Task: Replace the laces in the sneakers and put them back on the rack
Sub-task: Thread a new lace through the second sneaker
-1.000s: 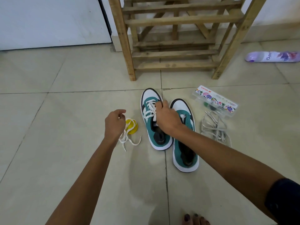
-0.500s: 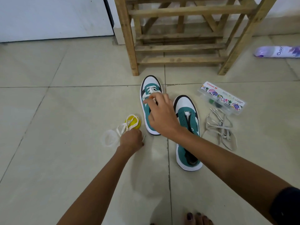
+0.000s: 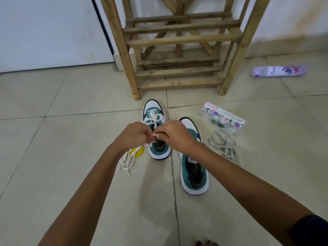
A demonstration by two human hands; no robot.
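white lace (image 3: 154,119) of the left sneaker (image 3: 156,132): both arms reach forward, left hand (image 3: 134,134) and right hand (image 3: 173,134) meet above it, fingers curled, pinching its ends.

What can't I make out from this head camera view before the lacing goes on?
- Lace tip: hidden where the left hand and right hand meet.
- Upper eyelets of the laced teal-and-white sneaker: covered by both hands.
- Small yellow object: mostly behind the left wrist.
- Tall wooden slatted shoe rack: upper shelves cut off by the top edge.
- Clear plastic box: contents too small.
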